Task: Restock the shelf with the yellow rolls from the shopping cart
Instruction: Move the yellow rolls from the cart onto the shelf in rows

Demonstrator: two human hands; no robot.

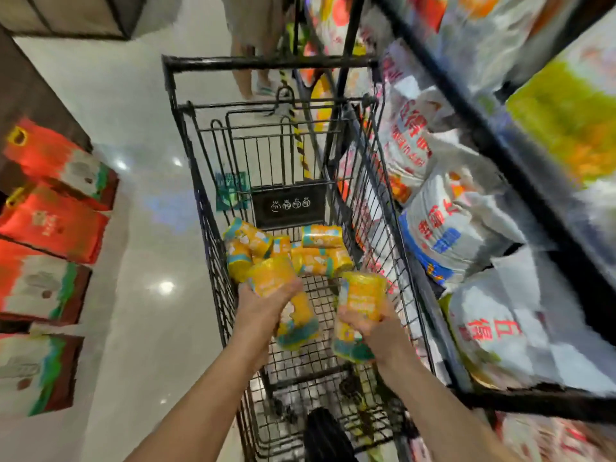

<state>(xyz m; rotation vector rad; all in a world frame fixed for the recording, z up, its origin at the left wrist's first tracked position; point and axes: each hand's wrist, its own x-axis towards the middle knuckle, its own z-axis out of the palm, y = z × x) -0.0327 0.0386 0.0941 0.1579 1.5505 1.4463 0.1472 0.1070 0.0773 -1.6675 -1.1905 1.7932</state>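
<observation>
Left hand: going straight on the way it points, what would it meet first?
Probably the pile of yellow rolls at the far end of the shopping cart; the left hand, holding a roll, points toward it. Depth is unclear.

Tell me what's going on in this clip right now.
A person reaches into a black wire shopping cart parked beside a shelf stacked with white bags. The left hand grips yellow rolls and the right hand grips a second yellow roll, both held above the cart floor. A heap of rolls lies at the cart's far end. Motion blur hides the exact count.
</observation>
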